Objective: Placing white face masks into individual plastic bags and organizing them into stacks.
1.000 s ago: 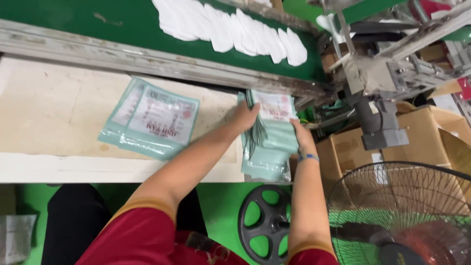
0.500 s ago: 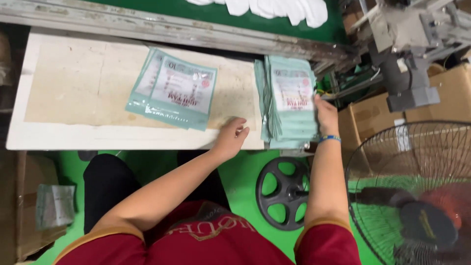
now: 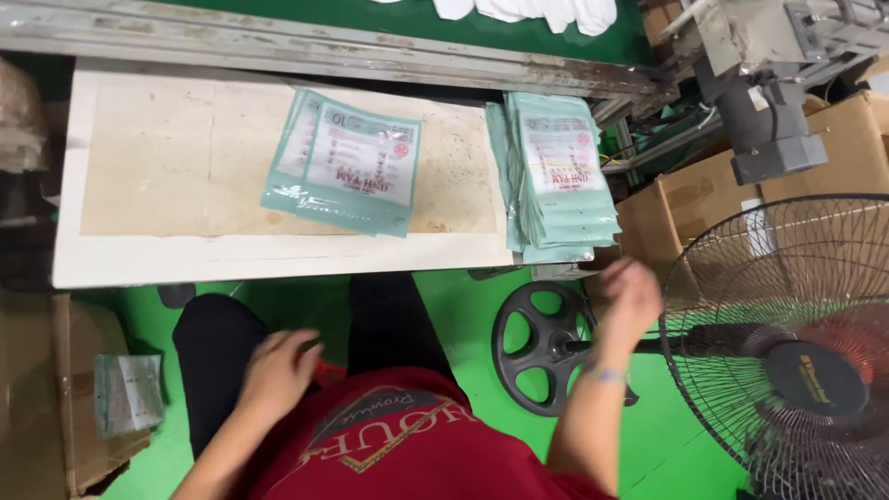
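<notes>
Both hands, left hand (image 3: 278,370) and right hand (image 3: 630,301), hang empty and loosely open below two packet piles (image 3: 347,162) (image 3: 556,176).

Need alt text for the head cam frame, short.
Seen from above, a seated person's left hand rests on their lap and right hand hangs empty below a stack of pale green packets at the worktable edge; a smaller packet pile lies mid-table.

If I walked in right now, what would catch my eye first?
Probably the two piles of pale green packets on the white worktable: a loose pile in the middle and a taller stack at its right end. Below, the left hand rests empty on the lap and the right hand hangs beside a black wire-caged fan.
</notes>
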